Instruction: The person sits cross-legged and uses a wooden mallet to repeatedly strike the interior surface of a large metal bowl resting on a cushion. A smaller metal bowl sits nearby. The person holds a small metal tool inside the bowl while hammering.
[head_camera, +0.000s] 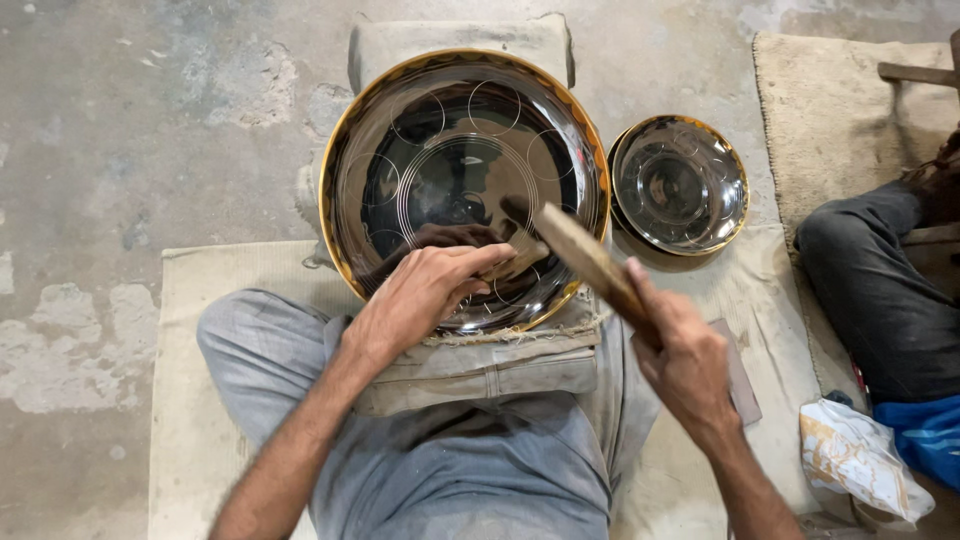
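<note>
We sit on a pale woven floor mat (200, 330) laid over rough grey concrete, our grey-trousered legs (300, 350) folded beneath us. Propped on a folded beige cloth pad (500, 365) across our lap rests the large round shiny metal dish with a gold rim and engraved circles (440, 150), tilted toward us. Just beside it, to the right, lies a smaller round metal dish with the same gold rim (680, 185). Another person's dark-trousered leg (880, 290) shows at the right edge, with a crumpled white plastic bag (860, 460) near it. Our right hand (685, 360) is clenched around a wooden mallet handle (590, 262), raised over the large dish. Our left hand (425, 290) pinches a small punch tool (515, 262) against the dish's inner surface, fingers curled tight
</note>
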